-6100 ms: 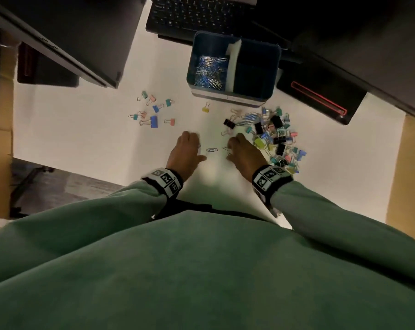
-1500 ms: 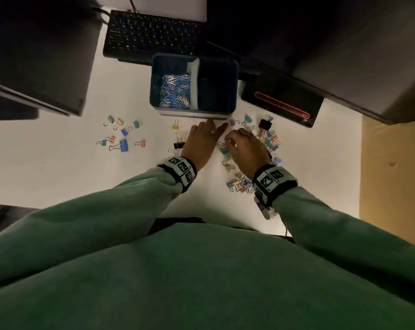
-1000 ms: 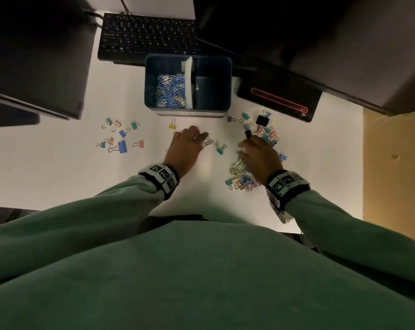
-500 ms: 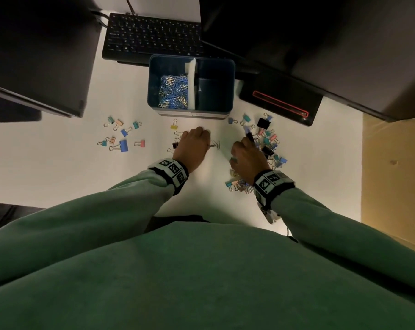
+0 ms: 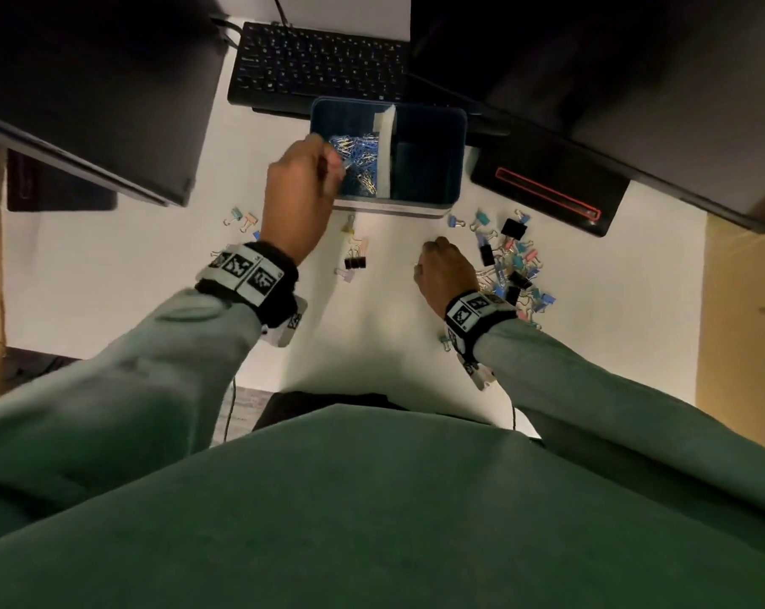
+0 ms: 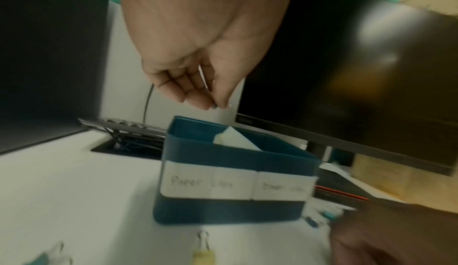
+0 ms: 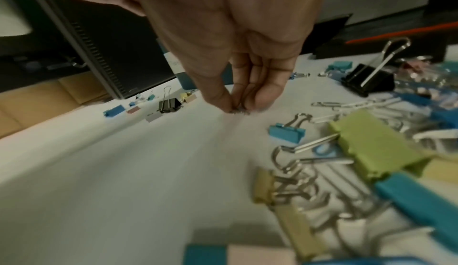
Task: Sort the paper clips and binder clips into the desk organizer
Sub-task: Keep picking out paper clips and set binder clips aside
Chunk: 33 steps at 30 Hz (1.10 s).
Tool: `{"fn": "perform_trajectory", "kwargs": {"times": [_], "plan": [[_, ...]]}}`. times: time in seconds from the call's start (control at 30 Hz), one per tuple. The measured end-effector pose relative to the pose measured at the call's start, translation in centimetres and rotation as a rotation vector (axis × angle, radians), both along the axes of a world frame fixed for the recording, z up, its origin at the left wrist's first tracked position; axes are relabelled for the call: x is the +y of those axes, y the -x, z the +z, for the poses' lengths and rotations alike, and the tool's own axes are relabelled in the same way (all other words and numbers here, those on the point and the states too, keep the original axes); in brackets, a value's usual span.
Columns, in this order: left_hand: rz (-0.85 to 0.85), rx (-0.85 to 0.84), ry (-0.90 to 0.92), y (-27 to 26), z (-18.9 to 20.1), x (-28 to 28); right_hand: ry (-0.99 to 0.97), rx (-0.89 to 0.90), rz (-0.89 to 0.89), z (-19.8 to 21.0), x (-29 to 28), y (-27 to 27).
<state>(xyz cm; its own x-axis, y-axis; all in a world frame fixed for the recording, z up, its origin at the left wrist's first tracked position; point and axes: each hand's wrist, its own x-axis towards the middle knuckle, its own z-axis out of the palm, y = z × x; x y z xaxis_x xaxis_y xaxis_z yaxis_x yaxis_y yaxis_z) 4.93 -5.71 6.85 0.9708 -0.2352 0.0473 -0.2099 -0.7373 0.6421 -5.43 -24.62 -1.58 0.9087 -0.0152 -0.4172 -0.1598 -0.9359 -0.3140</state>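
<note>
The blue desk organizer (image 5: 459, 169) (image 6: 230, 157) stands at the back of the white desk. A white divider (image 5: 387, 151) splits it in two. Its left compartment holds a heap of paper clips (image 5: 365, 162), and its right compartment looks dark. My left hand (image 5: 337, 163) (image 6: 215, 106) hovers over the left compartment and pinches a small blue paper clip between thumb and finger. My right hand (image 5: 423, 262) (image 7: 237, 109) is down on the desk, its fingertips pinching a small silver paper clip. A pile of coloured binder clips (image 5: 514, 268) (image 7: 371, 151) lies just right of it.
A few binder clips (image 5: 354, 252) lie in front of the organizer, and a small group (image 5: 240, 217) lies to the left. A black keyboard (image 5: 319, 63) sits behind the organizer. Dark monitors (image 5: 86, 81) flank it. A black device with a red outline (image 5: 547, 191) is at right.
My left hand has lifted off the desk and moved forward over the organizer's left compartment. My right hand stays on the desk beside the binder clip pile.
</note>
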Motion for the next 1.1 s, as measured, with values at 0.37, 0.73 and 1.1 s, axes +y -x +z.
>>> {"fn": "perform_trajectory", "kwargs": {"times": [0.37, 0.73, 1.1], "plan": [[-0.048, 0.209, -0.139, 6.1, -5.8, 0.4, -0.21, 0.025, -0.036, 1.6, -0.6, 0.4], [-0.144, 0.351, -0.07, 6.1, -6.3, 6.2, -0.587, -0.292, -0.197, 9.7, 4.6, -12.6], [-0.148, 0.113, -0.465, 6.6, -7.5, 1.6, -0.237, -0.052, -0.083, 4.3, -3.3, 1.8]]}}
